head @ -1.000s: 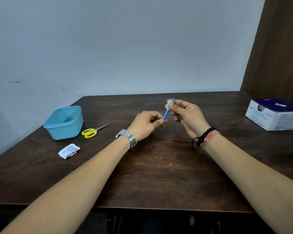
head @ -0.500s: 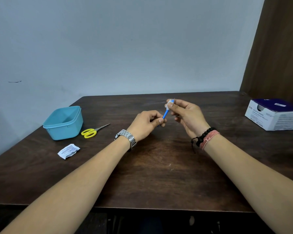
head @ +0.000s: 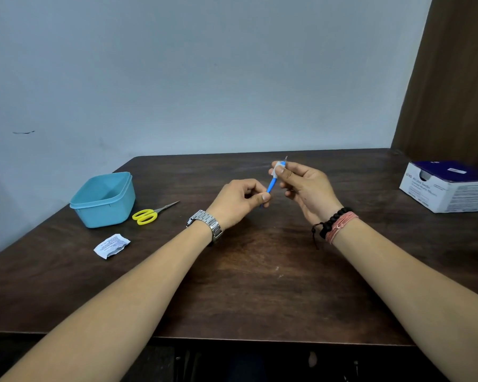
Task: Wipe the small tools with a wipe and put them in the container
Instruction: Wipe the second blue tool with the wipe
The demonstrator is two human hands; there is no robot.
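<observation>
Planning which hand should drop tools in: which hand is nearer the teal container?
Left. The left hand is mid-table, right of the teal container and the scissors; the right hand is farther right.

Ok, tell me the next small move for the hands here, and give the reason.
Probably draw the wipe down the blue tool toward the left hand. The right hand pinches the wipe round the tool's upper end near the metal tip, while the left hand pinches the lower end, so most of the handle looks unwiped.
</observation>
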